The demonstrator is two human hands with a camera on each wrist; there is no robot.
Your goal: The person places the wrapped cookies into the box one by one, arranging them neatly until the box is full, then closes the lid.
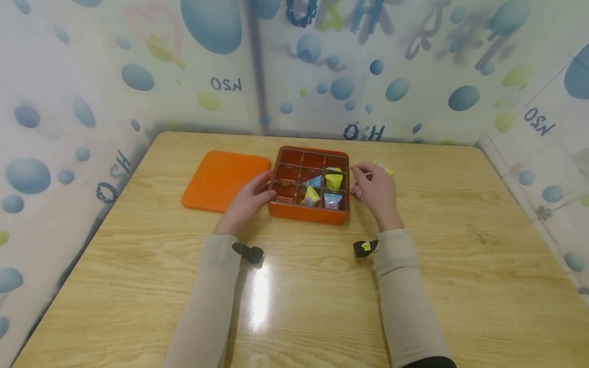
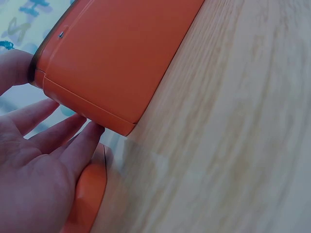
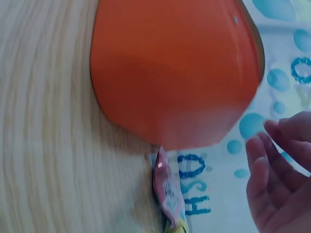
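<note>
An orange box (image 1: pixel 307 213) with a brown divided insert holds several yellow and blue wrapped sweets in its middle and right compartments. My left hand (image 1: pixel 248 201) touches its left side, thumb at the rim; in the left wrist view the fingers (image 2: pixel 91 141) lie fairly straight against the wall. Just off the right side is my right hand (image 1: pixel 377 191), loosely curled, thumb and forefinger tips close together. Nothing shows between those fingertips in the right wrist view. Beneath that hand, beside the box, lies a pink wrapped sweet (image 3: pixel 166 187), partly hidden in the head view.
An orange lid (image 1: pixel 221 179) lies flat on the wooden table (image 1: pixel 303 296), left of the box. Behind my right hand a yellow wrapped sweet (image 1: pixel 384 167) pokes out. A patterned cloth wall (image 1: pixel 317 102) stands along the table's back and sides.
</note>
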